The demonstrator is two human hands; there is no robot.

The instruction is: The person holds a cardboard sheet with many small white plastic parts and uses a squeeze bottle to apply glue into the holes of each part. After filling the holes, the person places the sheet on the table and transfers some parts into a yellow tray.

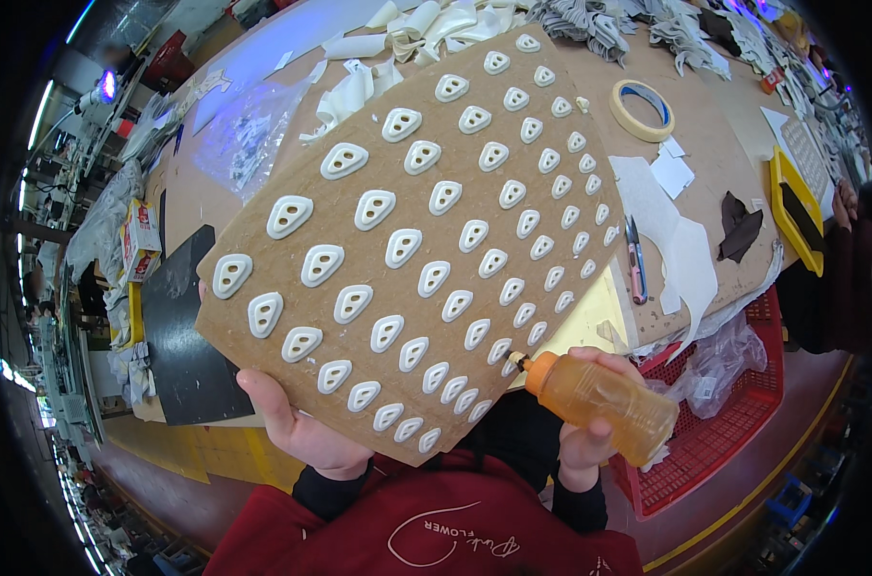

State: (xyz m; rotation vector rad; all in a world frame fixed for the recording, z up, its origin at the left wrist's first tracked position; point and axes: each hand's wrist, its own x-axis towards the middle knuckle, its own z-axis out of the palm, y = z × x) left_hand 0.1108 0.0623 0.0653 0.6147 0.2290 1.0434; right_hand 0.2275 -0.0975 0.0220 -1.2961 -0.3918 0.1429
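The person's right hand point(589, 447) has its fingers wrapped around an amber bottle point(616, 408), whose long axis runs toward 10 o'clock, putting its dark nozzle point(518, 360) just beside a white piece point(499, 351) near the brown board's point(412, 207) 5 o'clock edge. Of the 2 hands, the right is nearer that piece. The left hand point(313, 434) supports the board at 7 o'clock; its fingers are mostly hidden underneath, so their grip cannot be told. Whether nozzle and piece touch is unclear.
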